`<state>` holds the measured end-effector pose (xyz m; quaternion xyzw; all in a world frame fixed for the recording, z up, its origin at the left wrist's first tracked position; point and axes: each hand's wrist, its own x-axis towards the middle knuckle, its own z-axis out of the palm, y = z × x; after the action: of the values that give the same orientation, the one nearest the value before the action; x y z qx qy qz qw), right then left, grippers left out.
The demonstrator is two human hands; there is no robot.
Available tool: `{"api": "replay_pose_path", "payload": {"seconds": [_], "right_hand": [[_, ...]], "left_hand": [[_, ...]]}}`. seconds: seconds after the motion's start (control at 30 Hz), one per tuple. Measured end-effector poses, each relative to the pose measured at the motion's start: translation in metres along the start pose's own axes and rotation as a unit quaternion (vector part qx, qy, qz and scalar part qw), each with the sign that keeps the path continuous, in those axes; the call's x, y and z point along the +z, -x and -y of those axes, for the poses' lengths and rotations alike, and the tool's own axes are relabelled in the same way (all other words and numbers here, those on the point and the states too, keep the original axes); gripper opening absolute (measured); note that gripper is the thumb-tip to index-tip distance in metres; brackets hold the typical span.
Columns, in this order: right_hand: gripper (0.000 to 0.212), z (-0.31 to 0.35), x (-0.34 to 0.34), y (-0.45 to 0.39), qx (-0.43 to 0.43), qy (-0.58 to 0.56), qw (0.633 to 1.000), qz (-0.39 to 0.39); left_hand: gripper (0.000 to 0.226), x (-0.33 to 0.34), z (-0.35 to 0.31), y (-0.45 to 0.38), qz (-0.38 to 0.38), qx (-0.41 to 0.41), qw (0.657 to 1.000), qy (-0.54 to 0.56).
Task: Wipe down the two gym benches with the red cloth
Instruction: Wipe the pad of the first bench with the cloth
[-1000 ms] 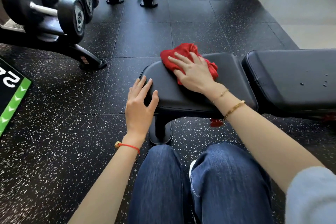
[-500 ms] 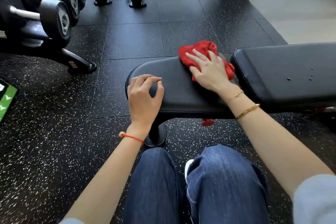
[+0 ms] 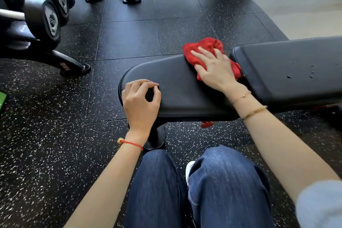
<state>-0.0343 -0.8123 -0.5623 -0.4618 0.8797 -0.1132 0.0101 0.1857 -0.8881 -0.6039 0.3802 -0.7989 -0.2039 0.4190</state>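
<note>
The right hand (image 3: 216, 72) lies flat, fingers spread, pressing the crumpled red cloth (image 3: 207, 48) onto the far right end of the black padded seat surface (image 3: 185, 87) of the gym bench. The cloth sits just beside the gap that separates the seat from the longer black padded back pad (image 3: 288, 66), on which several small droplets show. The left hand (image 3: 141, 100) rests on the rounded near-left end of the seat; its grip is loosely curled, fingertips bent toward the thumb, holding nothing. Both forearms reach forward over knees in blue denim. A rack of black dumbbells (image 3: 44, 15) stands on the speckled black rubber floor (image 3: 55, 153) at the upper left, well apart from the bench.
</note>
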Motion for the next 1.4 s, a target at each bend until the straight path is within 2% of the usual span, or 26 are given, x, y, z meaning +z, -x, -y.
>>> {"api": "replay_pose_path", "payload": {"seconds": [0.13,0.23,0.33,0.5,0.63,0.77,0.87,1.0,1.17,1.3,1.4], "right_hand": [[0.050,0.037,0.009,0.029,-0.129,-0.006,0.991,0.021],[0.048,0.022,0.004,0.064,-0.195,-0.042,0.980,0.016],[0.047,-0.007,-0.003,0.056,-0.175,-0.034,0.984,0.002],[0.048,0.007,0.000,0.004,-0.049,-0.020,0.999,0.005],[0.050,0.040,0.006,0.021,-0.118,-0.026,0.992,0.029],[0.050,0.033,0.004,0.062,-0.210,-0.047,0.976,0.027],[0.048,0.030,0.003,0.043,-0.177,-0.044,0.983,0.023],[0.048,0.067,0.012,-0.006,-0.126,-0.018,0.991,0.035],[0.049,0.105,0.024,0.013,-0.230,-0.027,0.971,0.059],[0.050,0.070,0.015,0.044,-0.277,-0.057,0.958,0.037],[0.049,0.033,0.008,0.019,-0.207,-0.021,0.978,0.000]], "left_hand": [[0.008,0.000,0.001,0.000,0.003,0.007,1.000,0.001],[0.008,-0.001,0.003,0.000,0.004,0.014,1.000,0.002],[0.009,-0.002,0.004,0.000,0.005,0.014,1.000,0.009],[0.009,-0.004,0.003,0.000,0.008,0.006,1.000,0.012],[0.009,-0.006,0.004,-0.001,0.027,0.023,0.999,0.008],[0.019,-0.015,0.014,0.002,0.046,0.036,0.998,-0.027],[0.028,-0.026,0.025,0.008,0.052,0.030,0.997,-0.038],[0.032,-0.032,0.027,0.017,0.041,0.013,0.998,-0.036],[0.033,-0.034,0.032,0.026,0.037,0.017,0.999,-0.017],[0.032,-0.032,0.035,0.029,0.034,0.023,0.999,-0.002],[0.029,-0.032,0.035,0.029,0.031,0.020,0.999,0.005]]}}
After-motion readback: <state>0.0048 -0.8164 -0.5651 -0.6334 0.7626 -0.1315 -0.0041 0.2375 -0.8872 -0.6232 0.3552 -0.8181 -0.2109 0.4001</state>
